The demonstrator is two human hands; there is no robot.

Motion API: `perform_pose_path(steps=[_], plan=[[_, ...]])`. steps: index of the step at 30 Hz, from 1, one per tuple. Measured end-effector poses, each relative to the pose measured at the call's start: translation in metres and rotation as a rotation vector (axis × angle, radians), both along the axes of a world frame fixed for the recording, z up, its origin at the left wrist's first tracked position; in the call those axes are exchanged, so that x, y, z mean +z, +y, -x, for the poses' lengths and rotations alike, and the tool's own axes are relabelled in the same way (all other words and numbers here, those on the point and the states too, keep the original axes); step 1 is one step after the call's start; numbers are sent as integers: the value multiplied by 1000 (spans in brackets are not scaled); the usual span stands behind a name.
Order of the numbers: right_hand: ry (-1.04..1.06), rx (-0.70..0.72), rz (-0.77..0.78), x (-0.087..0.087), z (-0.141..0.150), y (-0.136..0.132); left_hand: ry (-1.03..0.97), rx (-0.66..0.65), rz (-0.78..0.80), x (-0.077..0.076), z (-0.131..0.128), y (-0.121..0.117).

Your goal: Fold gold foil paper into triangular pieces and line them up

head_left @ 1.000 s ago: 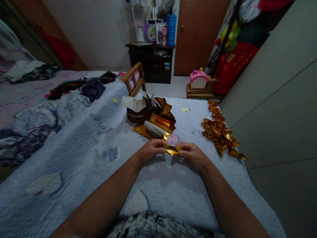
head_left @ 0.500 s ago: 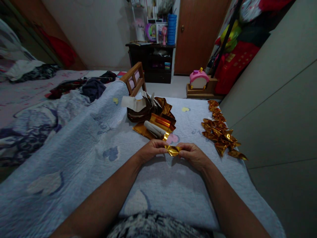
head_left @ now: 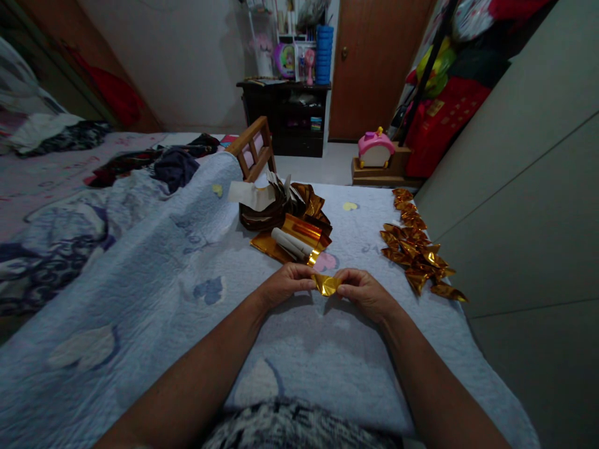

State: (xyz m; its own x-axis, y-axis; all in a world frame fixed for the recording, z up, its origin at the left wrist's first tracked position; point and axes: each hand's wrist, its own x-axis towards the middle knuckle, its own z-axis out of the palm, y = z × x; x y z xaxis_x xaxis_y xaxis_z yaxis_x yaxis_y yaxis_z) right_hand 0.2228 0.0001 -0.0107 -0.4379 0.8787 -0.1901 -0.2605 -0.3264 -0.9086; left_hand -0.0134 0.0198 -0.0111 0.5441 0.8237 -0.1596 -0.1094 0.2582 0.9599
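Between my two hands a small folded piece of gold foil paper (head_left: 326, 285) is held just above the bed. My left hand (head_left: 289, 284) pinches its left end between thumb and fingers. Its right end is gripped the same way by my right hand (head_left: 363, 290). Just beyond my left hand lie rolled and flat gold foil sheets (head_left: 302, 232) with pale backs. Behind them is a curved stack of foil sheets (head_left: 264, 209), white sides partly showing. Several folded gold foil pieces (head_left: 416, 252) lie heaped along the right side of the bed.
A light blue quilt (head_left: 201, 349) with heart patterns covers the bed. At its far left corner stands a wooden bed rail (head_left: 255, 149). Crumpled dark clothes (head_left: 175, 168) lie to the left. A pale panel (head_left: 528, 206) borders the right side; a pink toy (head_left: 375, 151) sits beyond the far edge.
The gold foil piece has tilted slightly and its upper edge looks different between my fingers. Both hands stay in nearly the same place.
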Motion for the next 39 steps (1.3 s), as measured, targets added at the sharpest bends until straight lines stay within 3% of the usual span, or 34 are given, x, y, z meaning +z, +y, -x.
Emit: perform_pose_path(steps=[32,39], plan=[[-35,-14,1,-5,-1,2,-1,19,-24,3,-3,-1],[-44,-23,-52,-8,1,3,-40,80,-51,1,-6,-2]])
